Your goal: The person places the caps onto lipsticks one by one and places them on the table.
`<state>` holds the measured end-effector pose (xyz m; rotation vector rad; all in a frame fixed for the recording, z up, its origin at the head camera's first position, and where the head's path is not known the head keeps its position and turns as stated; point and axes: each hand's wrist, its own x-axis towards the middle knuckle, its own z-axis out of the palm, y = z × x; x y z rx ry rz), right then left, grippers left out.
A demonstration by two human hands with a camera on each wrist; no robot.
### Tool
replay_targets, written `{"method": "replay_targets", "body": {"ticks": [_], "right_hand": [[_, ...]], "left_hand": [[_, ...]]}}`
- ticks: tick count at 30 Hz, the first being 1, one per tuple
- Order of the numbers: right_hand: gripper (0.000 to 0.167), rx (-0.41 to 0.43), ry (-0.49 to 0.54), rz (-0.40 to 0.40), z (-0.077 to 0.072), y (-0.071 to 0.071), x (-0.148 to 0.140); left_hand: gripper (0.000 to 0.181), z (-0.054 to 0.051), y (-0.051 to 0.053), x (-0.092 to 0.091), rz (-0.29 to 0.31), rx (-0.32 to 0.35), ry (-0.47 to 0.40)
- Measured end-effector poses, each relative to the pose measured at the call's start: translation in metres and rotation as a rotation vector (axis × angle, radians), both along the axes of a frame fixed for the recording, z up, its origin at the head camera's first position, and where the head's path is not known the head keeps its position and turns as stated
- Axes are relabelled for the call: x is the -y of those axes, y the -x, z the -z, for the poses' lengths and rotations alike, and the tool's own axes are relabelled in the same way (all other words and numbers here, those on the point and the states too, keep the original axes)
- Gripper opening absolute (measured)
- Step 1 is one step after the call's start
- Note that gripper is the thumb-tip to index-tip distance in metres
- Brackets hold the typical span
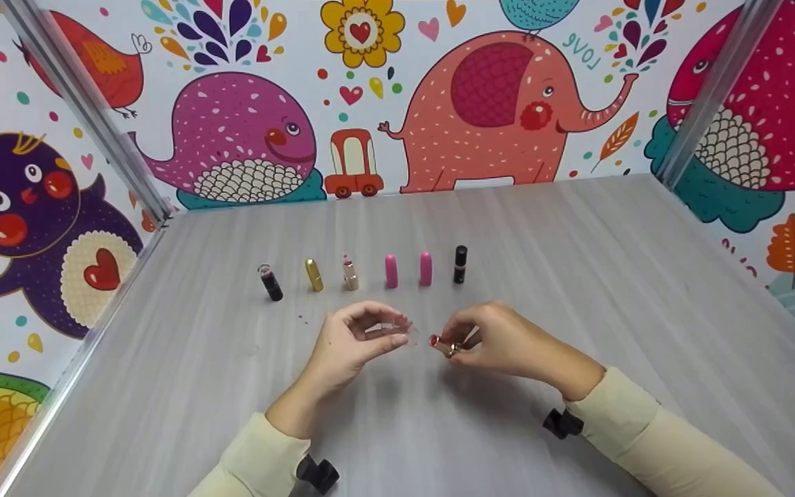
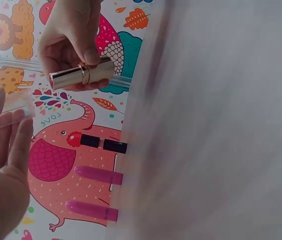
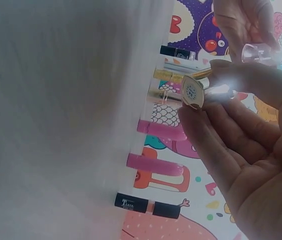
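My right hand (image 1: 501, 342) pinches a gold lipstick (image 2: 83, 74) by its base, its uncapped end pointing toward the left hand. In the right wrist view a label shows on the lipstick's flat bottom. A clear plastic cap (image 3: 258, 54) is held between the thumb and fingers of my left hand (image 1: 356, 338), its open end facing the lipstick. Cap and lipstick are a short gap apart above the table. Inside the lipstick's tube a bit of red shows in the head view.
A row of upright lipsticks stands beyond the hands: a black one with a clear top (image 1: 270, 283), a gold one (image 1: 314, 275), a gold one with a clear cap (image 1: 350, 274), pink ones (image 1: 391, 271) (image 1: 426, 269) and a black one (image 1: 460, 264). Small red specks lie on the grey table (image 1: 190, 359).
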<state>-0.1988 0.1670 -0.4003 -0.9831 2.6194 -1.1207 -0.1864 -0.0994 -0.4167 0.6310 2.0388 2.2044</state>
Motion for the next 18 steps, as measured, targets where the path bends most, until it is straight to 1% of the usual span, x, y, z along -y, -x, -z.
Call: {"method": "replay_targets", "body": {"ticks": [5, 11, 14, 18], "right_hand": [[0.017, -0.020, 0.013, -0.034, 0.000, -0.001, 0.005], [0.016, -0.025, 0.017, -0.045, 0.002, -0.002, 0.010], [0.016, -0.024, 0.011, -0.044, 0.002, -0.003, 0.011], [0.015, -0.018, 0.011, -0.048, 0.001, -0.004, 0.013]], "left_hand": [[0.034, 0.001, -0.002, -0.003, 0.022, 0.010, -0.018], [0.035, 0.002, -0.004, -0.007, 0.049, 0.021, -0.041], [0.034, 0.003, -0.004, -0.008, 0.054, 0.011, -0.034], [0.033, 0.005, -0.004, -0.008, 0.042, 0.019, 0.000]]}}
